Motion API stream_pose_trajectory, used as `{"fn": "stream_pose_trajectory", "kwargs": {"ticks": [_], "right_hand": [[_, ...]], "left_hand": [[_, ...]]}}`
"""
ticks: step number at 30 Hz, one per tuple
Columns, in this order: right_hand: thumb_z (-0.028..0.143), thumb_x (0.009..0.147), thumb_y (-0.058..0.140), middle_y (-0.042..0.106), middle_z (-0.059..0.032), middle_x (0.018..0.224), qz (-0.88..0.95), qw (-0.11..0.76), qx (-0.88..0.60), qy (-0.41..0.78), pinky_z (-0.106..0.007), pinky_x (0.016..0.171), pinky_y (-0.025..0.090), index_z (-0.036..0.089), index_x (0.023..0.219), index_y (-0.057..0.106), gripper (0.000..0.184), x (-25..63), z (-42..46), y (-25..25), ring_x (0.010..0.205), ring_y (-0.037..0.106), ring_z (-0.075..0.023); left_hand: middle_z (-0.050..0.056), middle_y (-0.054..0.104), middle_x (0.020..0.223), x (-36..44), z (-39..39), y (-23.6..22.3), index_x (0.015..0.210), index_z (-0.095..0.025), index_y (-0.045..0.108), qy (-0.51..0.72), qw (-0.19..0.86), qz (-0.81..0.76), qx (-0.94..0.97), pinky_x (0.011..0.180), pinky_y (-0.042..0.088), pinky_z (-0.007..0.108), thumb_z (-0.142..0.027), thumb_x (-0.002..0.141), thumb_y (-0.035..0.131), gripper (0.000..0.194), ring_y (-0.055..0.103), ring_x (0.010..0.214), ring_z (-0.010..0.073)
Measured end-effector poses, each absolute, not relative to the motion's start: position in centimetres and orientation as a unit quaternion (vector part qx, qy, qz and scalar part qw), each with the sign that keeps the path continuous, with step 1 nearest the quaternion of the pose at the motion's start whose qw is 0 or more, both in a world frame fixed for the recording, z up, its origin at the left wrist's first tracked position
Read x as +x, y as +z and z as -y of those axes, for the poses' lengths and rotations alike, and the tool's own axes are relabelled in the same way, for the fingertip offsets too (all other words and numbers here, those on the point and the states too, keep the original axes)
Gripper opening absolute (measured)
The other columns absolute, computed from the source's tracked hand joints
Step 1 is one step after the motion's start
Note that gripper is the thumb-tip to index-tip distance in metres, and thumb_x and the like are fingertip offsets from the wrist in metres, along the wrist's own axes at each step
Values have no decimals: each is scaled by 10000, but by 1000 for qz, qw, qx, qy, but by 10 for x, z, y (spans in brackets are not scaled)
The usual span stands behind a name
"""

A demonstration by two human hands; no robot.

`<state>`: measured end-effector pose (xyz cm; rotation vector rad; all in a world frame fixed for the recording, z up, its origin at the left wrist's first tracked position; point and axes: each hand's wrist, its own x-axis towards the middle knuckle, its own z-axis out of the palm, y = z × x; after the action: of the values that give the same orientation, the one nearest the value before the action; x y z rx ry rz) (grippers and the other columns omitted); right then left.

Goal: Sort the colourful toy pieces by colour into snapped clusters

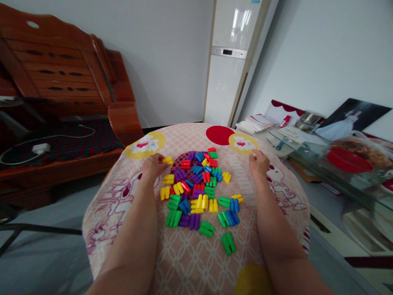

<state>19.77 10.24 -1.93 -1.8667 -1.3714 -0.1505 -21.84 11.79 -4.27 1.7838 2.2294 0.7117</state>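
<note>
At the left of a loose pile, my left hand (153, 165) has its fingertips closed on a yellow plastic building block (168, 160). My right hand (258, 164) is over the right side of the table, apart from the pile, with its fingers curled together; whatever they may hold is hidden. Between my forearms lie many small two-pronged blocks. Among them are a green block (228, 243) at the near edge, a purple block (194, 221), a blue block (185, 206), a red block (185, 164) and a yellow block (226, 177) nearest my right hand.
A patterned cloth covers the round table (196, 266). To the left stands a wooden bench (61, 78) with a white charger (41, 148) and cable. A glass-topped side table (307, 157) on the right bears papers, a red bowl (348, 159) and a photo. Behind is a tall white cabinet unit (225, 86).
</note>
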Motion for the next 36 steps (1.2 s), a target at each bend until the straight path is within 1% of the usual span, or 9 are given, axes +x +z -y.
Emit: {"fn": "stream_pose_trajectory", "kwargs": {"ticks": [5,9,13,16,19,21,26,32,36], "right_hand": [[303,819,538,746,-89,781,615,407,-676,20,-315,763,513,127,1047,769,369,172,-104,-22,744,672,-224],[298,837,577,747,-60,784,676,405,-611,76,-282,739,515,143,1007,775,303,145,-95,-13,735,676,-196],[300,850,654,763,-48,870,748,397,-519,119,-272,737,527,178,1153,732,336,108,-80,-4,728,675,-171],[293,872,683,756,-81,1068,796,364,-476,89,-294,811,534,208,1273,666,410,88,-70,-4,852,694,-187],[300,929,635,727,-117,1167,822,288,-490,26,-318,884,518,214,1275,657,357,81,-65,-4,1028,681,-233],[320,968,579,721,-136,1167,830,236,-505,4,-319,889,507,198,1280,646,341,81,-62,-1,1071,671,-250],[283,996,482,738,-151,1109,828,164,-536,-14,-295,791,471,136,1252,637,333,80,-61,5,961,693,-245],[242,929,517,760,-111,870,760,171,-627,-21,-262,668,381,145,953,734,239,111,-76,10,768,665,-198],[248,897,529,767,-134,923,644,194,-737,-71,-262,661,379,135,918,767,264,170,-89,11,824,663,-205]], "left_hand": [[31,734,799,-212,-114,-35,944,-184,648,344,186,-718,575,672,497,286,-275,645,707,318,694,756,211],[4,700,701,-192,-109,-14,941,-180,622,457,318,-613,560,618,511,290,-337,617,737,378,672,626,186],[9,689,653,-147,-100,7,894,-175,630,482,389,-526,583,573,516,295,-345,596,772,372,658,570,184],[11,694,648,-112,-92,9,890,-180,646,461,418,-494,608,567,522,297,-331,632,759,320,659,561,181],[0,676,610,-92,-90,1,878,-185,636,452,444,-474,612,565,530,299,-321,660,738,276,657,554,183],[0,674,612,-88,-91,-5,865,-185,634,454,447,-469,612,575,538,302,-320,674,721,249,661,569,185],[18,710,701,-87,-93,-9,896,-172,671,439,480,-429,626,646,563,311,-322,697,699,251,680,644,183],[60,760,891,-90,-92,-6,1040,-161,714,413,458,-432,658,676,569,306,-343,714,697,374,706,729,194],[63,752,891,-106,-96,0,1064,-146,725,435,427,-463,643,671,563,300,-352,722,687,401,695,721,184]]}}
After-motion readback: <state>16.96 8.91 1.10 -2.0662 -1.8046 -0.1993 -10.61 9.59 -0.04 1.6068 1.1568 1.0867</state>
